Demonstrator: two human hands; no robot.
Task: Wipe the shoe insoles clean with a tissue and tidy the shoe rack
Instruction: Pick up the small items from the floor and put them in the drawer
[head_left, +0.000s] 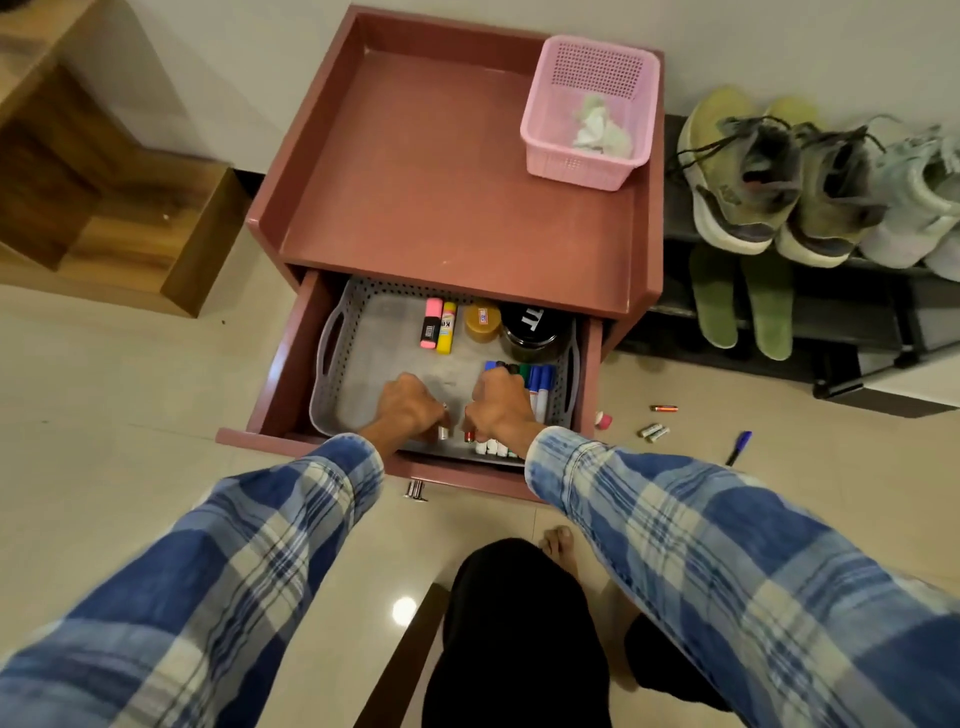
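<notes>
Green insoles (714, 306) on rack (841, 317), well right of right hand (501, 405)

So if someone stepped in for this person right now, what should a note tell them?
Left hand pinches a small silver cylinder, right hand a small red cylinder, both in the grey tray in the open drawer.
Green insoles lie on the shoe rack's lower shelf; a crumpled tissue sits in the pink basket, so wiping seems done.
Left: batteries and a blue marker on the floor.
</notes>
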